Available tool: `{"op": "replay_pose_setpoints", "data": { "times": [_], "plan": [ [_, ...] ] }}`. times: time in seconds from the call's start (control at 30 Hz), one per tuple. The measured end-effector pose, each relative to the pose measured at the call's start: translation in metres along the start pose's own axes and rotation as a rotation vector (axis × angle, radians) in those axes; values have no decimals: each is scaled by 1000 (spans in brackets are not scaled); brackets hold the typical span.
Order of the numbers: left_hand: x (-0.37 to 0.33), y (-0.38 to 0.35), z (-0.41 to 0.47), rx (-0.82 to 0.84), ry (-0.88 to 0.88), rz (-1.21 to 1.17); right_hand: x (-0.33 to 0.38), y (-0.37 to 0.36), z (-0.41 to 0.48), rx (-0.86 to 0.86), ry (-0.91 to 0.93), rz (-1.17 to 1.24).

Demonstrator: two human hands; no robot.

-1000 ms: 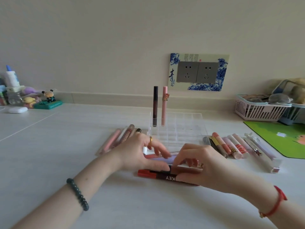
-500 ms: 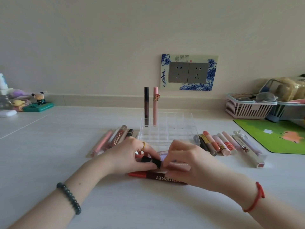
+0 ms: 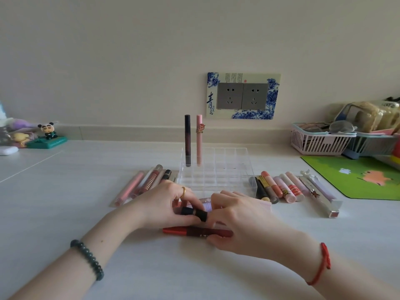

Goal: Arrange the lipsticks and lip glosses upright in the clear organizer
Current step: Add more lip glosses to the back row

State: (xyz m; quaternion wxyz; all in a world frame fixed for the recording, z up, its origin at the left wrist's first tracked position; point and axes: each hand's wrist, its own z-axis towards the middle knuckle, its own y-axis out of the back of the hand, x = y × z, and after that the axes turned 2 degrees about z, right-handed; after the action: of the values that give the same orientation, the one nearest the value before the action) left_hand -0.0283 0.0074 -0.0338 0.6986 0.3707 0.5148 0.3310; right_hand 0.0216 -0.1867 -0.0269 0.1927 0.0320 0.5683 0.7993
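Fingertips of the left hand [image 3: 164,204] pinch the black-capped lip gloss [image 3: 194,212] by its cap; the right hand [image 3: 242,224] curls round its hidden barrel, just in front of the clear organizer [image 3: 246,167]. Probably light, stiff, slick: grip mid-barrel, not the cap.

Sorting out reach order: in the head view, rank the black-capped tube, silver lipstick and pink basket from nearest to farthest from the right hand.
From the right hand:
1. black-capped tube, at its fingertips.
2. silver lipstick, lying to its right.
3. pink basket, back right by the wall.
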Motion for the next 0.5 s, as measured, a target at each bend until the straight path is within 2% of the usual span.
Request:
{"op": "replay_pose_setpoints", "data": {
  "times": [0.17, 0.3, 0.5],
  "plan": [
    [1, 1, -1, 6, 22, 16, -10, -11, -2, 80, -102, 346],
    [3, 1, -1, 0, 46, -2, -22, -5, -1, -14, -107, 623],
    [4, 1, -1, 12, 35, -20, -47, 6, -1, -28, -180, 839]
  ]
}}
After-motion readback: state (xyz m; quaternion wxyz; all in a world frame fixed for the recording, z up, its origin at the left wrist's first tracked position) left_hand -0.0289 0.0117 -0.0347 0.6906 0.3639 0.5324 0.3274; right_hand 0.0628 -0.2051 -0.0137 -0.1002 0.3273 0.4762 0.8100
